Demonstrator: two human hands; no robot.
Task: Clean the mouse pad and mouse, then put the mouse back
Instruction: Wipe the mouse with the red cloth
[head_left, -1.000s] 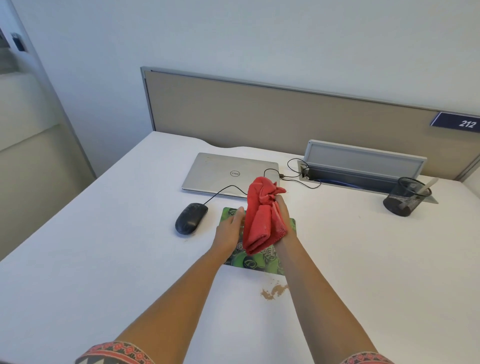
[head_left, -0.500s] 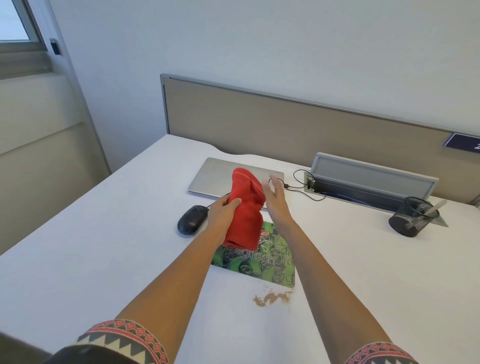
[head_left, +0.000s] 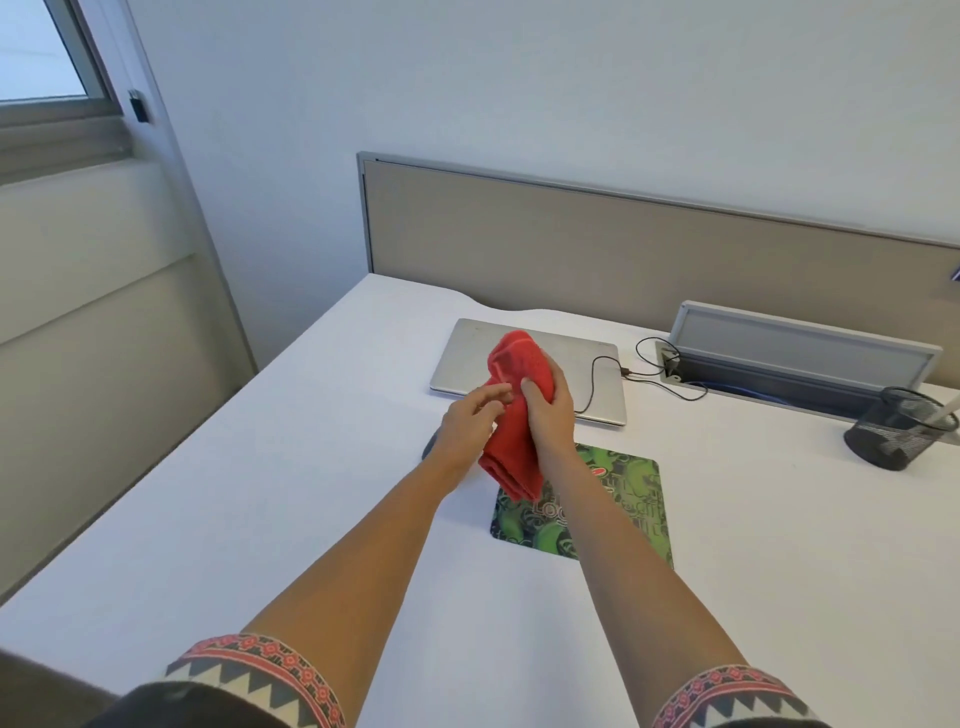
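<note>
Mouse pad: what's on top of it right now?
Nothing rests on the bare part of the mouse pad. The cloth, gripped by the right hand, and that forearm hide its left side.

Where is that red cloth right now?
In the head view, mid-frame: the right hand holds the red cloth up, left hand beside it, over the green mouse pad, in front of the laptop.

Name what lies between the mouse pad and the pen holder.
Nothing: the head view shows bare white desk between mouse pad and pen holder.
</note>
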